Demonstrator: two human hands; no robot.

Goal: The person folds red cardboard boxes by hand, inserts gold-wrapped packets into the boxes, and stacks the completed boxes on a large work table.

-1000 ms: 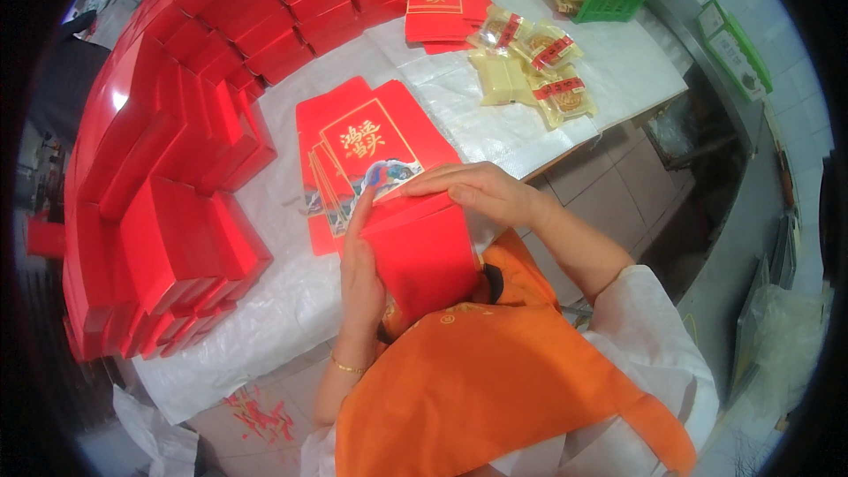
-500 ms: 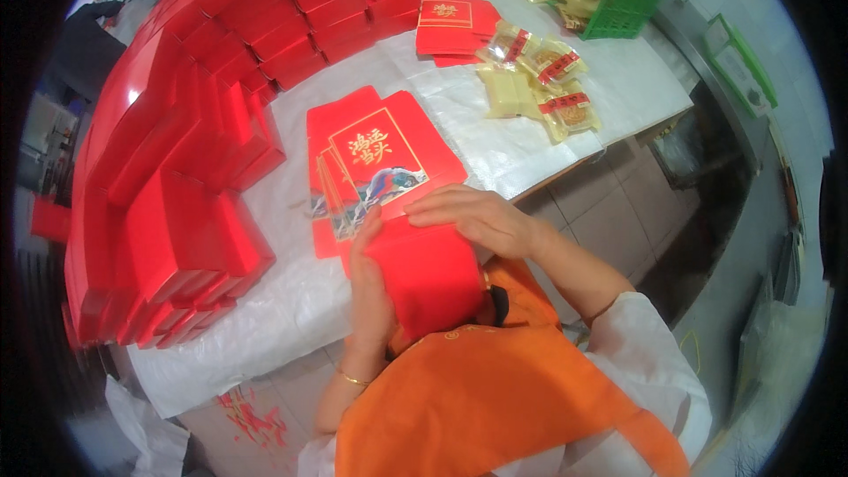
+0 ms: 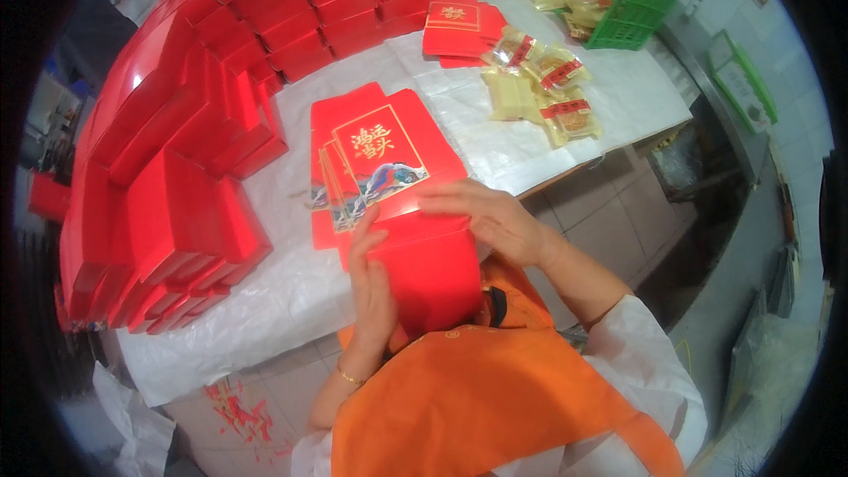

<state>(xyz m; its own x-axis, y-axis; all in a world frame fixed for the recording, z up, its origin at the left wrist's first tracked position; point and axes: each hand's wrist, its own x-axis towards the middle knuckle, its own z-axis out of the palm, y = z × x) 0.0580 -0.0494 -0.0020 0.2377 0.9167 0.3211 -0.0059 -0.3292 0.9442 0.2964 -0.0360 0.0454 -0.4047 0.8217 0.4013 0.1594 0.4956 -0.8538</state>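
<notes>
A red cardboard box (image 3: 428, 278) stands at the near edge of the table, right against my orange apron. My left hand (image 3: 372, 287) holds its left side, fingers reaching up to the top edge. Across the far right corner lies my right hand (image 3: 495, 221), fingers stretched toward the left and pressed on the box. Just beyond is an overlapping pile of flat red cartons (image 3: 411, 137) with gold lettering and a blue wave picture. My palms and the underside of the box are hidden.
Rows of stacked red boxes (image 3: 190, 212) line the left and back of the white-covered table (image 3: 283, 274). Wrapped pastries (image 3: 539, 88) lie at the back right, beside more flat cartons (image 3: 455, 22). A green crate (image 3: 640, 0) holds more packets. Red scraps (image 3: 238, 411) litter the floor.
My right hand has shifted slightly right along the box's top edge. The fingers of my left hand have bent and parted a little at the left side. The view has tilted slightly.
</notes>
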